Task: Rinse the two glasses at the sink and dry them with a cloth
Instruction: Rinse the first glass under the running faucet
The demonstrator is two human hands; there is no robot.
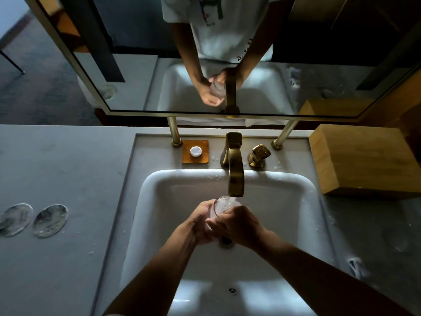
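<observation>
now both hands, left hand (200,221) and right hand (239,223), wrap the clear glass (224,205), foaming with water, under the brass tap (235,176) at the sink's (159,183) middle.

Both hands hide the lower body of the clear drinking glass (224,205); the dark round sink drain (226,240) peeks out beneath them, and the light wooden box (364,160) is cut off at the right edge.

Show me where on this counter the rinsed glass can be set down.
Bare counter lies left of the sink, between its rim and the two round coasters. Right of the sink, a strip below the wooden box is open but wet. The ledge behind is crowded: soap dish, faucet, handle.
</observation>
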